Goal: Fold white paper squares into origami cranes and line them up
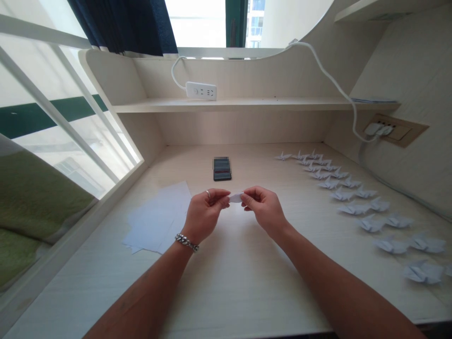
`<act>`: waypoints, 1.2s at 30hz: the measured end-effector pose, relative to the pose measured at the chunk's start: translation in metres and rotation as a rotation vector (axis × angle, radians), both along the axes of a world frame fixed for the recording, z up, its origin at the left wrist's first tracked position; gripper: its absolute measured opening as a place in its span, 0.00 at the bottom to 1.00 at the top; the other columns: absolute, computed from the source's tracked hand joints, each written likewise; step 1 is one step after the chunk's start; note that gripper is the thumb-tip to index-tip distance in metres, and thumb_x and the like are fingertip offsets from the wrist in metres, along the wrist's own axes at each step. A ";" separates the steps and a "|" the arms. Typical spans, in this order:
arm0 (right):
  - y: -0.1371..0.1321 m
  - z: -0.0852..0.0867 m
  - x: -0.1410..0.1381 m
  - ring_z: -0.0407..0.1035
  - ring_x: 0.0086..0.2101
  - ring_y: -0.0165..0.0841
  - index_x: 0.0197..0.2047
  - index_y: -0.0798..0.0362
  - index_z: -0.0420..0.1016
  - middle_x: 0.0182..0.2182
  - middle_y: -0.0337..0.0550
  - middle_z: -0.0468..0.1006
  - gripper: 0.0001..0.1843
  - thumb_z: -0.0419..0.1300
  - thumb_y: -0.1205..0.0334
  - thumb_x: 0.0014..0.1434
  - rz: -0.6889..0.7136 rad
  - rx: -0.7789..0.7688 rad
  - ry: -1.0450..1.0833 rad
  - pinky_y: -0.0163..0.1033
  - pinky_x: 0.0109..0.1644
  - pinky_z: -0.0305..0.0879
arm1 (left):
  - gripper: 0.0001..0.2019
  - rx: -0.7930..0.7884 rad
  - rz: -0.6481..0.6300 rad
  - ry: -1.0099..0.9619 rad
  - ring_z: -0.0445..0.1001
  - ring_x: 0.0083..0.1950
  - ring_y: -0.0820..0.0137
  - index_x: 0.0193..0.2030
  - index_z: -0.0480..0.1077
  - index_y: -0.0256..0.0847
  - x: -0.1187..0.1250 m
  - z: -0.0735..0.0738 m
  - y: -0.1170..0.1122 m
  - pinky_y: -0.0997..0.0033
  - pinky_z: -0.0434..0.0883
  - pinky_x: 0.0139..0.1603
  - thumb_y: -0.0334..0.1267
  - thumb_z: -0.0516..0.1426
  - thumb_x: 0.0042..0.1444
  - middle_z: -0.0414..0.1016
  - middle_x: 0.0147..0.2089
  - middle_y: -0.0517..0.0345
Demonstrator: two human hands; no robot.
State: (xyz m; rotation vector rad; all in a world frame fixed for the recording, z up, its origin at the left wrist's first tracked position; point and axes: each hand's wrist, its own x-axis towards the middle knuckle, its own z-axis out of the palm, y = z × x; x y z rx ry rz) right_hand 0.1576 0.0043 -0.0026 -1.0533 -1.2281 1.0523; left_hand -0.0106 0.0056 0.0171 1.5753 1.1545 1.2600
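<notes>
Above the middle of the pale desk [226, 282] both my hands pinch one small folded piece of white paper [235, 197]. My left hand [204, 214], with a ring and a chain bracelet, grips the paper's left end, fingers closed. My right hand [263, 207] grips its right end, fingers closed too. Most of the paper is hidden between the fingertips.
A stack of white paper sheets [158, 219] lies left of my hands. Several folded paper cranes [363, 207] lie in two rows along the right side. A dark phone [222, 170] lies further back. A power strip [201, 90] sits on the shelf; a wall socket [388, 128] is at right.
</notes>
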 end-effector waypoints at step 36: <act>-0.005 0.003 -0.003 0.70 0.29 0.32 0.32 0.54 0.81 0.28 0.42 0.80 0.14 0.72 0.58 0.40 0.120 -0.046 0.120 0.40 0.35 0.68 | 0.13 -0.101 -0.123 -0.209 0.78 0.37 0.68 0.35 0.74 0.35 0.006 -0.005 -0.002 0.69 0.74 0.42 0.39 0.68 0.45 0.80 0.35 0.52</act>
